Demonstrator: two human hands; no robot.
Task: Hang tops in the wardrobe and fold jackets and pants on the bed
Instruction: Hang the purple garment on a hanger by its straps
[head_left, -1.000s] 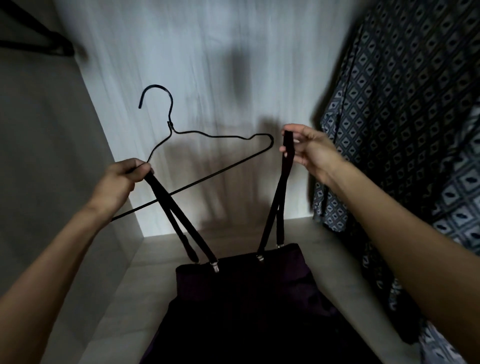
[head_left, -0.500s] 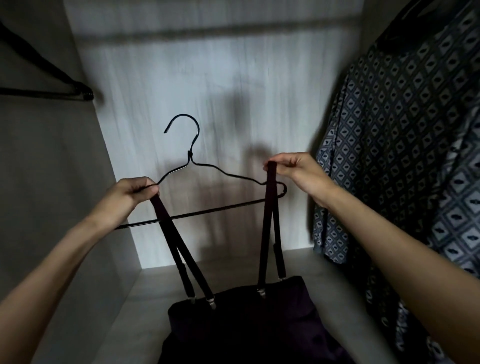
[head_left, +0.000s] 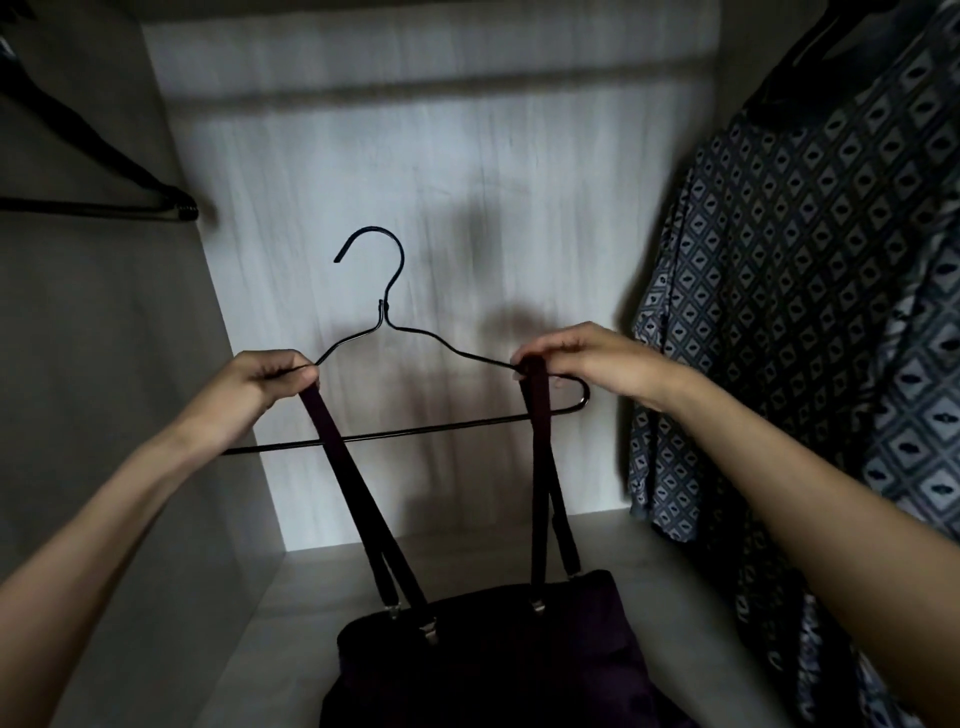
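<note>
I hold a thin black wire hanger (head_left: 385, 317) upright inside the wardrobe, hook at the top. A dark purple strap top (head_left: 483, 654) hangs below it by two long straps. My left hand (head_left: 260, 379) grips the hanger's left shoulder together with the left strap (head_left: 353, 483). My right hand (head_left: 582, 358) pinches the right strap (head_left: 540, 457) over the hanger's right shoulder. The top's lower part runs out of the bottom of the frame.
A grey shirt with a dark diamond pattern (head_left: 810, 312) hangs at the right. A black hanger (head_left: 130, 197) hangs empty at the upper left. The pale back wall (head_left: 441, 156) and the wardrobe floor (head_left: 311, 582) lie behind and below.
The hanger has levelled out from a tilt. My right hand has brought the right strap from beyond the hanger's right end onto its right shoulder. The view has tilted upward.
</note>
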